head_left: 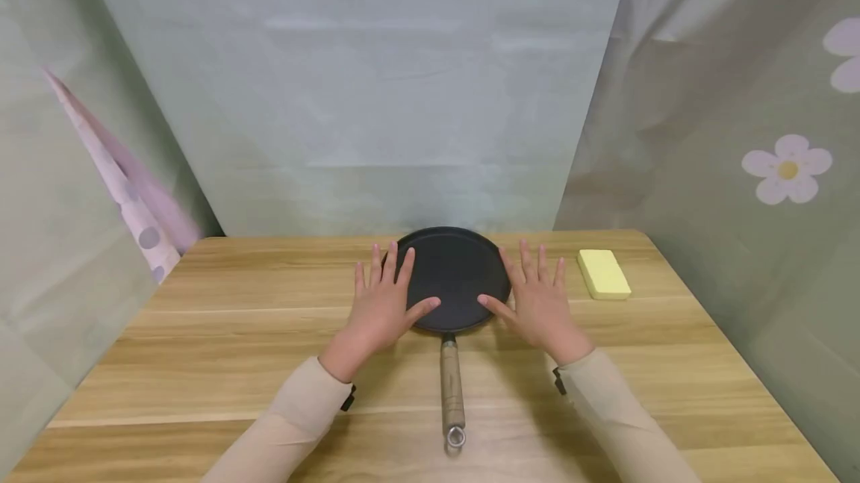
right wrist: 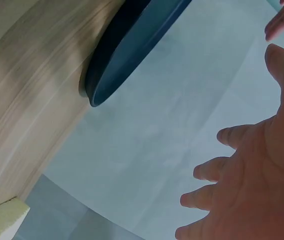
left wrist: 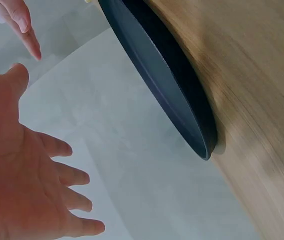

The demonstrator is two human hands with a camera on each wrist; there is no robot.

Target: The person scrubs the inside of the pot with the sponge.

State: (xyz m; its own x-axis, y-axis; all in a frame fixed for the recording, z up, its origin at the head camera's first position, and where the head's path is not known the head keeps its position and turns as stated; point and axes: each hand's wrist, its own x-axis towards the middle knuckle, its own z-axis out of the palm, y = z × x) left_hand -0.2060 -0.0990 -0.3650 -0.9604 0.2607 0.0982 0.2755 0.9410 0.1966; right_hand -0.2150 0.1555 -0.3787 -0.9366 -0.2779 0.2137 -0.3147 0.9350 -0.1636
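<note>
A round black frying pan (head_left: 457, 274) with a low rim lies flat on the wooden table, its wooden handle (head_left: 452, 386) pointing toward me and ending in a metal ring. My left hand (head_left: 381, 307) hovers over the pan's left side, fingers spread and palm down. Over the right side is my right hand (head_left: 540, 304), spread the same way. Both wrist views show a gap between each palm and the pan (left wrist: 167, 80), so neither hand touches it. To the right of my right hand lies a yellow sponge (head_left: 604, 274), partly visible in the right wrist view.
The wood-grain table (head_left: 235, 348) ends at a back edge just behind the pan. A pale sheet (head_left: 376, 95) hangs behind it, and a flower-printed curtain (head_left: 712, 192) hangs along the right side. Another draped sheet (head_left: 40, 192) is at the left.
</note>
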